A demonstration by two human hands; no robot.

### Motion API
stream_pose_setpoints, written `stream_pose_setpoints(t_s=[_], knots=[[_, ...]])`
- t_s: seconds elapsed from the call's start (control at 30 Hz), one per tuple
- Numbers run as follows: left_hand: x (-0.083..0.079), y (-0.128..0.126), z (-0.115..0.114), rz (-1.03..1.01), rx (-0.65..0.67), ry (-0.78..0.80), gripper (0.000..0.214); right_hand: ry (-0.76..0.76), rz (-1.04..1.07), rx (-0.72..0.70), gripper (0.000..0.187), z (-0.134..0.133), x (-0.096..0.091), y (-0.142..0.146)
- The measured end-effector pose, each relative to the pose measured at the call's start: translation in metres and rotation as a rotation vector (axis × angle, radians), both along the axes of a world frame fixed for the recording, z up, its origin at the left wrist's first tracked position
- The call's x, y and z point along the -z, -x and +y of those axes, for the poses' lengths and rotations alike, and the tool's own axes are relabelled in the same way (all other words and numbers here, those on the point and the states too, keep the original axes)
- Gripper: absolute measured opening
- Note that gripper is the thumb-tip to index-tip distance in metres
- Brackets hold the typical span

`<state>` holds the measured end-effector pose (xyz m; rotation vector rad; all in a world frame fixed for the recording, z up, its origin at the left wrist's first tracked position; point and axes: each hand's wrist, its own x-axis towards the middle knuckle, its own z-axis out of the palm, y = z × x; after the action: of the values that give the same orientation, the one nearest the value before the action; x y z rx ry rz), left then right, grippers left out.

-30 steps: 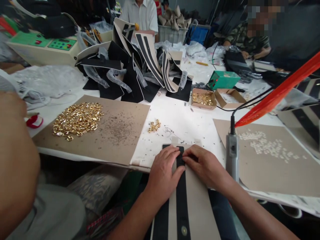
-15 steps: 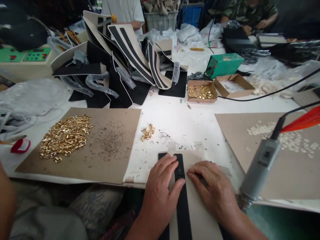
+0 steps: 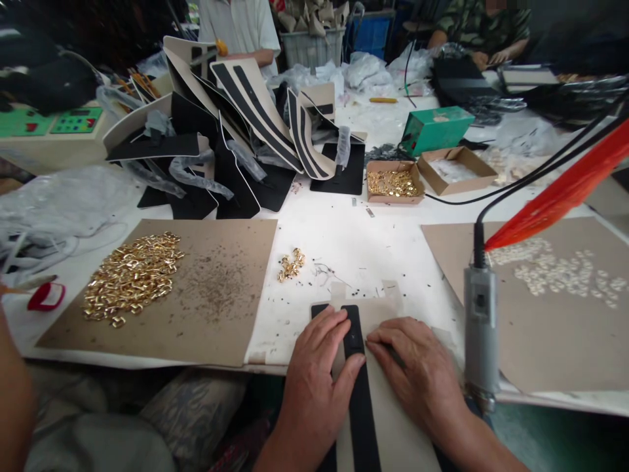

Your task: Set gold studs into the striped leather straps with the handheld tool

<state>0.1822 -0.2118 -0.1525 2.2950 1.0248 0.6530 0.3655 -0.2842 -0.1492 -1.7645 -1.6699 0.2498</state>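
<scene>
A beige panel (image 3: 390,419) with black strips (image 3: 364,426) lies in front of me at the table edge. My left hand (image 3: 317,380) rests flat on it, fingers stretched over the strips and thumb apart. On the panel's right side is my right hand (image 3: 420,367), its fingers curled and thumb against the index finger near the right-hand strip; whatever is in that pinch is hidden. Just right of this hand hangs a grey cylindrical power tool (image 3: 481,334) on a black cable. Beyond the panel sits a small cluster of gold metal pieces (image 3: 291,264).
Gold buckle-like pieces (image 3: 135,275) are heaped on a brown board (image 3: 236,334) at left. Small pale pieces (image 3: 557,272) lie on the right board (image 3: 550,347). Farther back stand a cardboard box (image 3: 394,199), a green box (image 3: 437,128) and stacked panels (image 3: 265,111). Two people sit opposite.
The hanging power tool has swung left and now hangs upright, with its orange-red strip shifted too. Both hands stay almost where they were on the panel. The view has tilted slightly.
</scene>
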Motion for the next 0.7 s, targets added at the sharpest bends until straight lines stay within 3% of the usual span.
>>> stream_pose_setpoints(t_s=[0.33, 0.53, 0.7], knots=[[0.000, -0.002, 0.001, -0.055, -0.014, 0.029, 0.045, 0.325, 0.153, -0.141, 0.011, 0.028, -0.033, -0.008], [0.001, -0.002, 0.000, -0.079, -0.018, 0.025, 0.041, 0.327, -0.010, -0.185, 0.015, 0.037, -0.036, 0.003], [0.000, -0.002, 0.000, -0.101, -0.015, 0.029, 0.041, 0.376, -0.007, -0.160, 0.016, 0.038, -0.036, 0.004]])
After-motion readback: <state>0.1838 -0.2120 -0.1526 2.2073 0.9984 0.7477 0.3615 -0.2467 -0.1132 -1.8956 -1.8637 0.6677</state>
